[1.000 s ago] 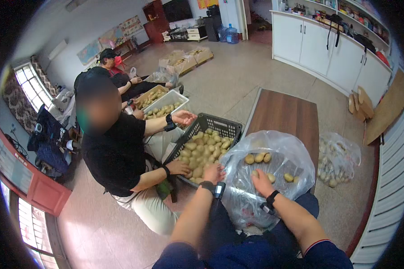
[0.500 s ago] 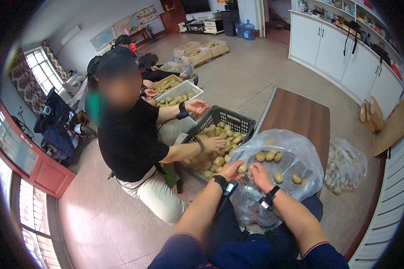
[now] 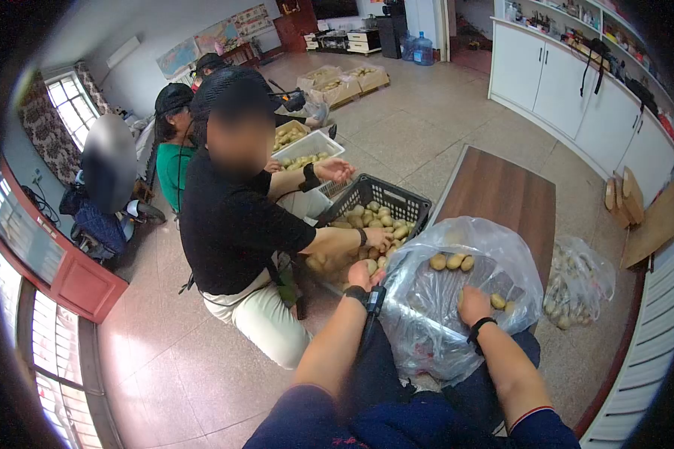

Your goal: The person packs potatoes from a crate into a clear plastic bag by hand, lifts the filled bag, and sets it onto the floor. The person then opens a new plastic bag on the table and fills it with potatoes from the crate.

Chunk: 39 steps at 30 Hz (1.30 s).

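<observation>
My left hand is at the near edge of the black crate, against the potatoes in it; its fingers look parted, and no potato shows in its grasp. Inside the clear plastic bag, my right hand is closed, back toward me, and whatever its fingers hold is hidden. Three potatoes lie together at the bag's far side, and others sit just right of my right hand. Beside me, a person in a black shirt has one hand on the crate's potatoes and another raised above its far end.
The bag rests partly on a brown wooden table. Right of it, a filled plastic bag stands on the floor. A white crate of potatoes is beyond the black one. White cabinets line the right wall; more people sit at left.
My hands have moved apart from around a potato: the left went left to the crate, the right moved right and down into the bag. The view has shifted slightly.
</observation>
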Each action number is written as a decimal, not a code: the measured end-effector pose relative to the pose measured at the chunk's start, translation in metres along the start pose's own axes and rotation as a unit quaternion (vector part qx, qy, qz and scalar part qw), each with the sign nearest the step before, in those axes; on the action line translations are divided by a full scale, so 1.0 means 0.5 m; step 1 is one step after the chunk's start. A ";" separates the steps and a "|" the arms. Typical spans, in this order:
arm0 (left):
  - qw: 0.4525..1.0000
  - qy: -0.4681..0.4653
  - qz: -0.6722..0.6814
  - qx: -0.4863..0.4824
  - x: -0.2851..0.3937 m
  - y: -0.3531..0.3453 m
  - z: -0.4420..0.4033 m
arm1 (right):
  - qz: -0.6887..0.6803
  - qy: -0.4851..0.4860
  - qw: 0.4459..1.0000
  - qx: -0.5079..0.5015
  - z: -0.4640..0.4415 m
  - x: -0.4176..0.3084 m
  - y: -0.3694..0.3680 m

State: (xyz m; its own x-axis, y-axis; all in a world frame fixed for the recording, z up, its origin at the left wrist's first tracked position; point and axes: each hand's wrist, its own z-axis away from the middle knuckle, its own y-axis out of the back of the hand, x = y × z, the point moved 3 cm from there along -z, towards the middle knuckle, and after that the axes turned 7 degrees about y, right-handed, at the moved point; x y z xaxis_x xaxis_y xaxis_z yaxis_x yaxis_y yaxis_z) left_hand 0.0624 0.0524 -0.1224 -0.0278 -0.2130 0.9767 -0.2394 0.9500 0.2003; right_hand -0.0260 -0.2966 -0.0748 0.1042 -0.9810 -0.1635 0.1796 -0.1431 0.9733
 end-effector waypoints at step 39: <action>0.818 0.419 0.150 -0.365 0.147 -0.097 0.072 | -0.467 0.116 0.872 0.094 -0.063 -0.222 0.038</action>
State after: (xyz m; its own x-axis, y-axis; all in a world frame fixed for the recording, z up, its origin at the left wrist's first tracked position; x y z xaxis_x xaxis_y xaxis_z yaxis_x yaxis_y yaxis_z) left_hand 0.0372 -0.0176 -0.0633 0.7684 -0.0052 0.6400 0.3082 0.8793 -0.3630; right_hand -0.0035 -0.1862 -0.0434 0.1974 -0.3758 -0.9054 0.1305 -0.9053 0.4042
